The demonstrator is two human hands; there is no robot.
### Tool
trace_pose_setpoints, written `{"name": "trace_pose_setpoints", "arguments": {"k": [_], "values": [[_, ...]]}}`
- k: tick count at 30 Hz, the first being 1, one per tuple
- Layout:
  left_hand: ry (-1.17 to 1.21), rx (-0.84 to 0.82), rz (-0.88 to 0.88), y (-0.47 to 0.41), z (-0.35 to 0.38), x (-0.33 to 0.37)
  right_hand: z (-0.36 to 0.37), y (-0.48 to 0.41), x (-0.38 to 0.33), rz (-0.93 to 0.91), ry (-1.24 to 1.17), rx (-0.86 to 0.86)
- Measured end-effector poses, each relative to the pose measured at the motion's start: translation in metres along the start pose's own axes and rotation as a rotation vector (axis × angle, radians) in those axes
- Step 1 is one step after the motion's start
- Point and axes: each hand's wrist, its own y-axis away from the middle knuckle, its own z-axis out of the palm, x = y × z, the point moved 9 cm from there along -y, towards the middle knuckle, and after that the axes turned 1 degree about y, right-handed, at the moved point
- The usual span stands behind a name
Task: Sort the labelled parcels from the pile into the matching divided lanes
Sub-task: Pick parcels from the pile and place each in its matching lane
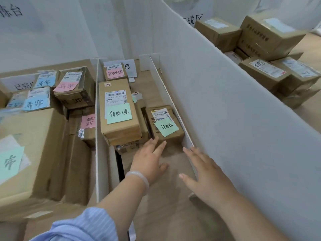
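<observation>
- The left hand (149, 160) reaches into the middle lane at the centre of the frame. Its fingers (160, 147) are straight and spread, and the tips touch the near edge of a small parcel (165, 122).
- The small parcel lies flat at the right side of the middle lane, just beside a low white divider (173, 105). It carries a shipping label and a green note.
- The right hand (206, 173) is right of centre, palm down over the wooden worktop (173, 214). Its fingers (191, 154) are straight and spread and hold nothing. Whether the tips touch the divider's near end cannot be told.
- Left of the small parcel, a long parcel (118, 110) with a green note rests on top of other boxes. Beyond it is a far parcel (115, 72) with a pink note.
- A white partition (97, 136) closes the middle lane on its left. Beyond it, on the left of the frame, boxes carry blue notes (36, 102) and pink ones, and a large box (29, 153) fills the lower left.
- A tall white panel (225, 101) runs diagonally across the right. Behind it, at the upper right, is a pile of parcels (267, 39).
- The left wrist wears a pale bracelet (139, 178) above a blue striped sleeve (83, 226).
</observation>
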Motion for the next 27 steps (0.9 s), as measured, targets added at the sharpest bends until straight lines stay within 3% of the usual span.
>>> {"name": "trace_pose_setpoints", "arguments": {"k": [6, 17, 22, 27], "values": [[0.034, 0.283, -0.006, 0.102, -0.042, -0.015, 0.016, 0.006, -0.051, -0.198, 0.019, -0.108], [-0.107, 0.654, -0.41, 0.31, -0.148, -0.113, 0.062, 0.068, -0.245, -0.751, 0.15, -0.165], [-0.151, 0.766, -0.594, 0.419, -0.177, -0.167, 0.087, 0.112, -0.347, -0.899, 0.167, -0.117], [-0.17, 0.832, -0.723, 0.552, -0.188, -0.238, 0.159, 0.186, -0.461, -1.05, 0.156, -0.158]]}}
